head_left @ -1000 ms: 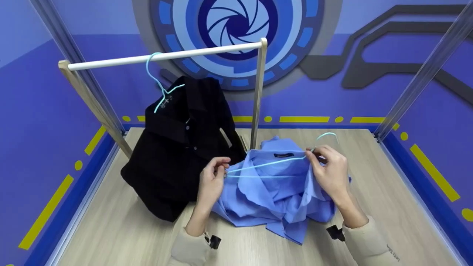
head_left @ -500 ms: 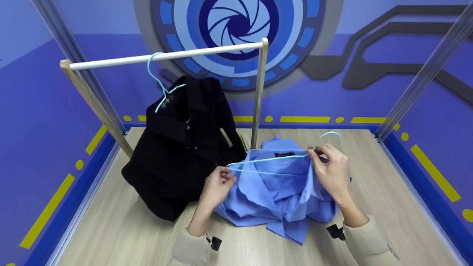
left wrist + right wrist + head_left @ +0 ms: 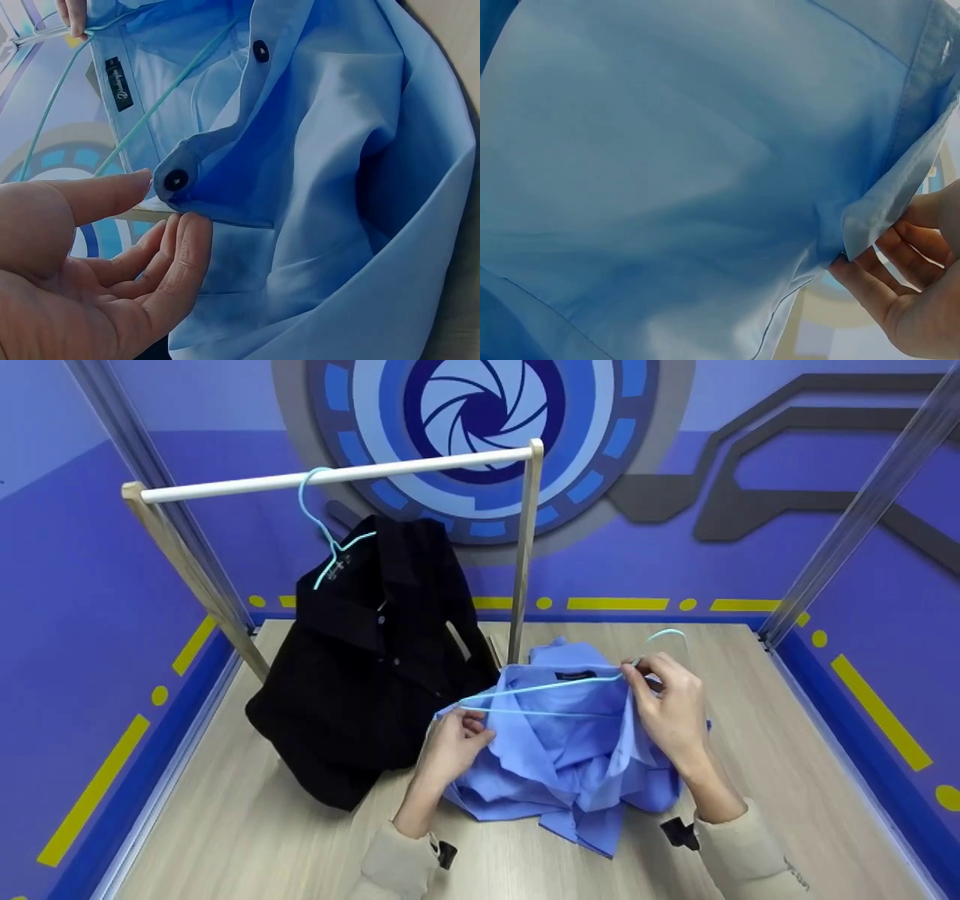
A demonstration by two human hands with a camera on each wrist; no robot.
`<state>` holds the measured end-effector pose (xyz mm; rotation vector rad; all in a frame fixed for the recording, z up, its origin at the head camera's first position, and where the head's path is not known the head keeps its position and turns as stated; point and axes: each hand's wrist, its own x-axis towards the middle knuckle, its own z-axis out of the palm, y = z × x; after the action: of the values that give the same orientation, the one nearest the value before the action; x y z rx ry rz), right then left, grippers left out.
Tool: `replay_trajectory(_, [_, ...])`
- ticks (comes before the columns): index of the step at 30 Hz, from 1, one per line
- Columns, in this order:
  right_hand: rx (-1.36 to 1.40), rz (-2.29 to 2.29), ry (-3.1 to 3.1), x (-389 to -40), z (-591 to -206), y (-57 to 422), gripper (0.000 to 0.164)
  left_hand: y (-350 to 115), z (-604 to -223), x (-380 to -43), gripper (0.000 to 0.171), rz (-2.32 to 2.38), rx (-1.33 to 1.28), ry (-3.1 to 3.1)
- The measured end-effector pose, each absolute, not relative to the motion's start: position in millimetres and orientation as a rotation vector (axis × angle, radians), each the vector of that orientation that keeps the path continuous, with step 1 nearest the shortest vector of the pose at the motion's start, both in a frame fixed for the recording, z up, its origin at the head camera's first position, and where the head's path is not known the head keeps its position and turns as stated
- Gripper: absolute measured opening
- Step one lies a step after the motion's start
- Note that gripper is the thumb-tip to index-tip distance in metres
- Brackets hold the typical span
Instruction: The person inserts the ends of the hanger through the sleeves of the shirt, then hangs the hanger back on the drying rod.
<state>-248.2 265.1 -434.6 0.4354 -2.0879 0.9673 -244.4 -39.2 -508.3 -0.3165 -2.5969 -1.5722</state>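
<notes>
A blue button-up shirt (image 3: 555,780) lies crumpled on the table, its collar label facing up. A thin light-blue clothes hanger (image 3: 540,686) runs across the shirt's neck opening, its hook up at the right. My right hand (image 3: 670,701) pinches the hanger near its neck, and its fingers also meet the collar edge in the right wrist view. My left hand (image 3: 454,742) is by the hanger's left end. In the left wrist view, its thumb and fingertips stand apart at the shirt's buttoned front edge (image 3: 176,178), the fingertips touching cloth.
Left of the shirt, a black shirt (image 3: 360,660) hangs on another light-blue hanger (image 3: 315,514) from the white rail (image 3: 420,467) of a wooden-legged rack. Its lower part reaches close to my left hand. Patterned blue walls (image 3: 855,577) surround the wooden table (image 3: 780,780).
My left hand has let go of the hanger's left end and moved down and right to the shirt's front edge. The hanger's left end has risen slightly. My right hand stays put.
</notes>
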Motion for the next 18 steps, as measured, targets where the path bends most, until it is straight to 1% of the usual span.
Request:
replay_trajectory(7, [0.453,0.974,-2.083,-247.4,-434.1,265.0,0.009,-35.7,-514.3,-246.5,0.023,-1.424,-0.379,-2.580])
replay_trajectory(11, [0.452,0.988,-2.093,-246.9,-434.1,266.1,0.008,-34.4,-516.7,-246.3,0.018,-1.359,-0.389,-2.572])
replay_trajectory(14, [0.450,0.993,-2.094,-246.4,-433.8,266.5,0.007,-33.8,-516.7,-246.3,0.013,-1.366,-0.368,-2.548])
replay_trajectory(18, [0.453,0.995,-2.066,-246.2,-432.7,266.0,0.008,-34.4,-512.3,-245.7,0.011,-1.416,-0.297,-2.535])
